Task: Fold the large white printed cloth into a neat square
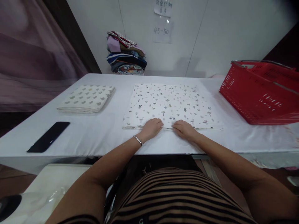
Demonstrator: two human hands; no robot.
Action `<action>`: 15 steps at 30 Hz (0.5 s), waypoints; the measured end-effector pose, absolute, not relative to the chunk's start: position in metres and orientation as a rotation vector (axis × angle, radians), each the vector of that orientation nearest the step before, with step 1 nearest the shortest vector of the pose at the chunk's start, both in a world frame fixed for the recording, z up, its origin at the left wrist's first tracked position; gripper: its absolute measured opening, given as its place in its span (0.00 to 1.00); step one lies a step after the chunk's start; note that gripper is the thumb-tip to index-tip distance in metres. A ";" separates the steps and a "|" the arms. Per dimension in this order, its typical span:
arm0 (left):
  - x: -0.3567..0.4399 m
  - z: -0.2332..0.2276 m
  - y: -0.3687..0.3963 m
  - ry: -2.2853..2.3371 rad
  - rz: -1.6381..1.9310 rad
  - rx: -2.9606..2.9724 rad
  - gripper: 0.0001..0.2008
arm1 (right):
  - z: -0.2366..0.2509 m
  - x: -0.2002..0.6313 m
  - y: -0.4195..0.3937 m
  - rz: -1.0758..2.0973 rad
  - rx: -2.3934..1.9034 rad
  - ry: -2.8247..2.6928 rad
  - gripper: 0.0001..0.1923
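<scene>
A white cloth (168, 104) printed with small palm trees and other little figures lies folded into a flat rectangle on the table. At its near edge, left of the middle, my left hand (151, 128) has its fingers curled on the fabric; a silver bracelet circles that wrist. A short gap away along the same edge, my right hand (184, 129) grips the cloth in the same way, fingers bent and held together. Both thumbs are hidden. Several layers show along the near edge of the cloth.
A folded cream cloth (87, 99) with a leaf-like print and a black phone-like slab (49, 137) lie to the left. A red plastic basket (261, 93) stands at the right. Stacked fabrics (126, 56) sit against the wall behind the white-covered table (98, 137).
</scene>
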State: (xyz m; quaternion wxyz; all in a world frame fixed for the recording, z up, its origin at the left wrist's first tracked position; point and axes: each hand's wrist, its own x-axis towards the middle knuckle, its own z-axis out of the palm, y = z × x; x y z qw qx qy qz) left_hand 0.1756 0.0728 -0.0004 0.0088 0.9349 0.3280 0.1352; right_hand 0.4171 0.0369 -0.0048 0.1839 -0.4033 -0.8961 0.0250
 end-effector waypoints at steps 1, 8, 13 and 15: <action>0.177 0.001 0.072 1.019 0.411 2.933 0.09 | -0.004 0.417 0.037 0.076 -1.139 -2.522 0.13; 0.185 0.002 0.069 0.993 0.392 2.945 0.14 | -0.008 0.417 0.038 0.079 -1.207 -2.499 0.10; 0.190 0.002 0.069 1.009 0.363 2.962 0.10 | -0.011 0.417 0.039 0.076 -1.259 -2.476 0.10; 0.192 0.003 0.070 1.006 0.359 2.979 0.09 | -0.012 0.417 0.040 0.074 -1.288 -2.472 0.10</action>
